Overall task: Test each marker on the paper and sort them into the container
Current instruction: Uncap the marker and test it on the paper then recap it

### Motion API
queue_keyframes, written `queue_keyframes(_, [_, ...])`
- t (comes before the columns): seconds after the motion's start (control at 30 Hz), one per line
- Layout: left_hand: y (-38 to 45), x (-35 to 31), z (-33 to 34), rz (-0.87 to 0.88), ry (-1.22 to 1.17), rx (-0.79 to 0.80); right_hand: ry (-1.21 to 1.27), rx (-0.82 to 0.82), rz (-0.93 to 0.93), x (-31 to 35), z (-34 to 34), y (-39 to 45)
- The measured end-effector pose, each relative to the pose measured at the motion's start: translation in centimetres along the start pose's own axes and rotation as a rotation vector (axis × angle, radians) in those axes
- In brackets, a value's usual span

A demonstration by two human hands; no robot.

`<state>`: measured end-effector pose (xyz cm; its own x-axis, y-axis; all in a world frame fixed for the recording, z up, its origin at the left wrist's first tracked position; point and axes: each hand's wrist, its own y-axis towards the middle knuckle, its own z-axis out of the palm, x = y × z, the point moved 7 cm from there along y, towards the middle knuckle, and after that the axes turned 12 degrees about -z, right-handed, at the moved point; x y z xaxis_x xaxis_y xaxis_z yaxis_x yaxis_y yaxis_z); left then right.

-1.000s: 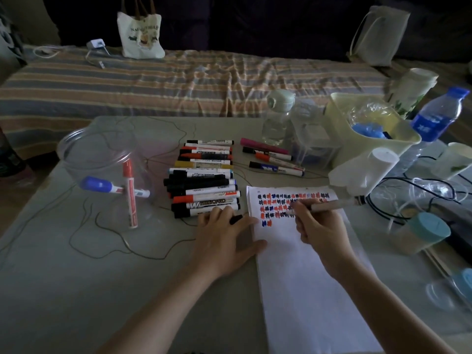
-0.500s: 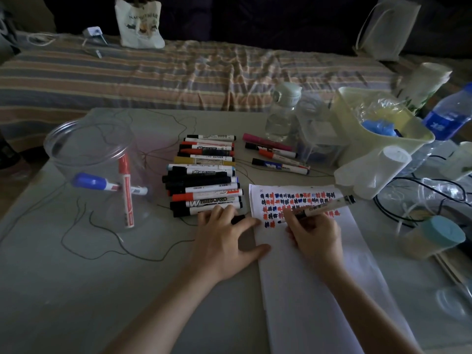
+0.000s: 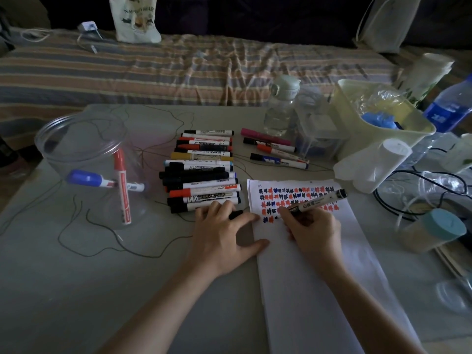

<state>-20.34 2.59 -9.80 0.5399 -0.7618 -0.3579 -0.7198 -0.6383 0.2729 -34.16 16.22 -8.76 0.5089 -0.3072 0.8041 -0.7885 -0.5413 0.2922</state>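
The tabletop (image 3: 76, 290) carries a long white paper (image 3: 319, 277), its far end filled with rows of red, blue and black test marks. Left of the paper stands a clear container (image 3: 84, 159) holding a red and a blue marker. Between container and paper lies a stack of markers (image 3: 201, 175). The left hand (image 3: 224, 233) lies flat, fingers spread, at the paper's left edge. The right hand (image 3: 314, 228) pinches a black marker (image 3: 316, 203), tip on the paper.

"WHITEBOARD" on a black-capped marker (image 3: 204, 199), "MARKER" on another marker (image 3: 204, 152)
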Motion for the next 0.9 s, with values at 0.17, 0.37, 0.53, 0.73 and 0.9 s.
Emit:
queue_keyframes(0.17, [-0.01, 0.02, -0.01, 0.009, 0.003, -0.004, -0.050, -0.018, -0.055, 0.09, 0.11, 0.01])
queue_keyframes(0.37, [-0.02, -0.05, 0.02, 0.009, -0.001, -0.012, 0.016, 0.002, -0.043, -0.06, -0.02, -0.11])
queue_keyframes(0.53, [0.03, 0.01, 0.04, 0.006, 0.007, -0.012, -0.028, -0.017, -0.072, -0.06, 0.13, 0.00])
queue_keyframes(0.73, [-0.06, -0.11, -0.06, 0.011, 0.005, -0.012, -0.031, -0.012, -0.075, -0.26, 0.11, -0.02])
queue_keyframes(0.9, [0.01, -0.10, -0.03, 0.018, 0.004, -0.004, -0.036, -0.013, -0.077, -0.29, 0.09, 0.04])
